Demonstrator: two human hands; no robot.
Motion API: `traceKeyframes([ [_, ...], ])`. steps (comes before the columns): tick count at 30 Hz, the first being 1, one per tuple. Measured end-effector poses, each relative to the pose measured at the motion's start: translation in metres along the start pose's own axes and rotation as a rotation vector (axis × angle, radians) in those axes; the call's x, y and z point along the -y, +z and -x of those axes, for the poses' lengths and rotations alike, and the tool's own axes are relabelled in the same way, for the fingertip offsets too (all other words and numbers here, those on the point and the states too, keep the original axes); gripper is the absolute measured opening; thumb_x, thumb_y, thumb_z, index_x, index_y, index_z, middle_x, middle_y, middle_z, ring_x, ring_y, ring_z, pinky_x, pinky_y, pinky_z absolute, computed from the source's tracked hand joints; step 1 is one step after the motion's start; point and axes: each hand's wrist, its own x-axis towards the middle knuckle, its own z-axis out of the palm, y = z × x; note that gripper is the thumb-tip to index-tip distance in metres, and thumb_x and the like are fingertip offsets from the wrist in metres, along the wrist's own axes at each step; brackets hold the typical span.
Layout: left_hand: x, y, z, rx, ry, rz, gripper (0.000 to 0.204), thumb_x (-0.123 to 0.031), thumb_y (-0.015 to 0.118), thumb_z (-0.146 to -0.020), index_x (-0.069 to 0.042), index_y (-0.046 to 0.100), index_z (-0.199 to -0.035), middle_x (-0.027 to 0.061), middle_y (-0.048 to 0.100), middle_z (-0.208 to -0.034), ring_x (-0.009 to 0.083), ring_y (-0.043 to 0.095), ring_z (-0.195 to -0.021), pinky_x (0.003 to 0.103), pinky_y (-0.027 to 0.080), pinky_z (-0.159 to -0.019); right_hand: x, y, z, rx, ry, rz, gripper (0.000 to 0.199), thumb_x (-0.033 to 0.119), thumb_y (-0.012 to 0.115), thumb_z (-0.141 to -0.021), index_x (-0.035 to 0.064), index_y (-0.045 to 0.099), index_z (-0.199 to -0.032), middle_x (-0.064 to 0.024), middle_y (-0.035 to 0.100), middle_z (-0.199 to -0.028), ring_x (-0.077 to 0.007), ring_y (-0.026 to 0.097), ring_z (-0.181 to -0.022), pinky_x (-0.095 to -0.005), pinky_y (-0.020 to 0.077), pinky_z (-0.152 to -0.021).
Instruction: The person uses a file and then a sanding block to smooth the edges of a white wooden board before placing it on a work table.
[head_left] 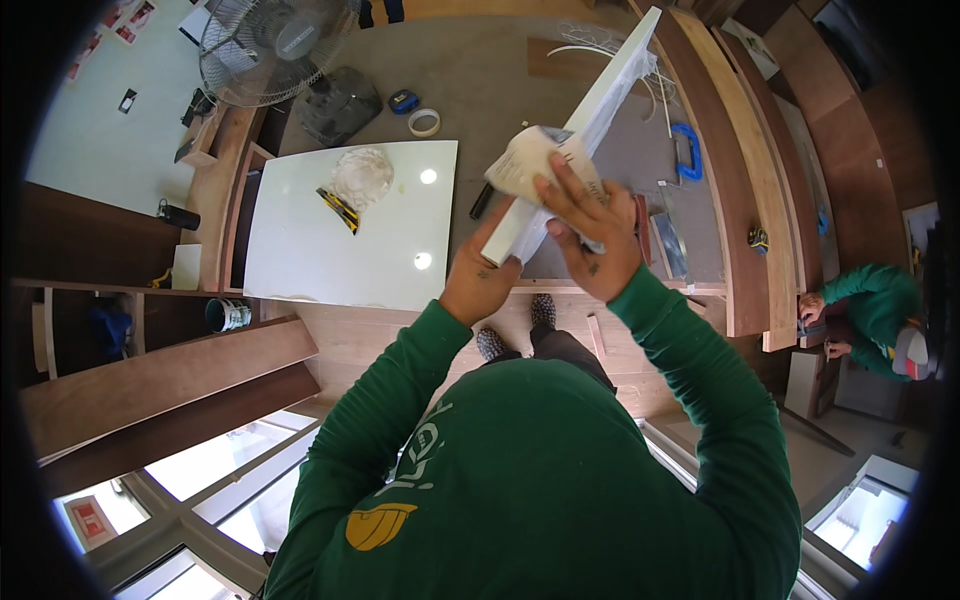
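A long, narrow white board (620, 85) slants from near my body up toward the far right, with clear plastic film hanging along its right side. My left hand (478, 278) is closed around the board's near end. On the board's narrow upper edge lies a beige sheet of sandpaper (522, 165) with print on its back. My right hand (603, 235) presses the sheet there, fingers stretched over it and thumb toward the board's side. The face of the sheet against the board is hidden. Just left of the board is a black stick-like tool (482, 201).
A white panel (290, 240) at left carries a yellow-black utility knife (338, 210) and a whitish crumpled round mass (362, 180). Beyond are a tape roll (424, 122), tape measure (403, 101) and fan (275, 45). Rightward lie a blue clamp (687, 152) and planks (745, 150); a co-worker (875, 315) works far right.
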Motion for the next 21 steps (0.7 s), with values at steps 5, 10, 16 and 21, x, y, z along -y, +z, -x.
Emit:
traceKeyframes([
  [5,0.000,0.009,0.001,-0.003,0.043,-0.092,0.074,0.004,0.055,-0.088,-0.002,0.036,-0.158,0.0118,0.063,-0.133,0.0174,0.059,-0.119,0.033,0.048,-0.104,0.003,-0.005,-0.002,-0.036,0.048,0.025,0.066,0.014,0.073,-0.086,0.0246,0.056,-0.149,-0.0052,0.042,-0.164,-0.0421,0.048,-0.118,-0.0504,0.0348,-0.108],
  [10,0.000,0.008,0.003,-0.001,-0.018,-0.034,0.075,0.004,0.056,-0.086,-0.002,0.036,-0.158,0.0119,0.064,-0.130,0.0169,0.060,-0.118,0.033,0.048,-0.103,0.000,-0.004,0.000,-0.023,0.008,0.052,0.073,0.015,0.076,-0.082,0.0255,0.054,-0.151,-0.0051,0.040,-0.165,-0.0464,0.045,-0.127,-0.0525,0.0332,-0.112],
  [16,-0.008,0.004,0.008,0.092,-0.202,0.479,0.069,-0.021,0.062,-0.097,-0.007,0.035,-0.159,0.0134,0.060,-0.138,0.0204,0.064,-0.116,0.037,0.053,-0.101,0.058,-0.017,0.028,0.166,-0.093,-0.107,0.080,0.013,0.072,-0.075,0.0212,0.053,-0.152,-0.0074,0.037,-0.167,-0.0403,0.043,-0.136,-0.0542,0.0316,-0.113],
  [21,0.005,0.006,0.006,0.033,-0.068,-0.112,0.075,-0.001,0.056,-0.086,-0.006,0.038,-0.158,0.0160,0.058,-0.144,0.0231,0.059,-0.128,0.036,0.046,-0.109,-0.004,-0.005,0.002,0.083,-0.006,0.040,0.079,0.021,0.071,-0.076,0.0224,0.052,-0.153,-0.0080,0.038,-0.167,-0.0342,0.045,-0.131,-0.0453,0.0377,-0.107],
])
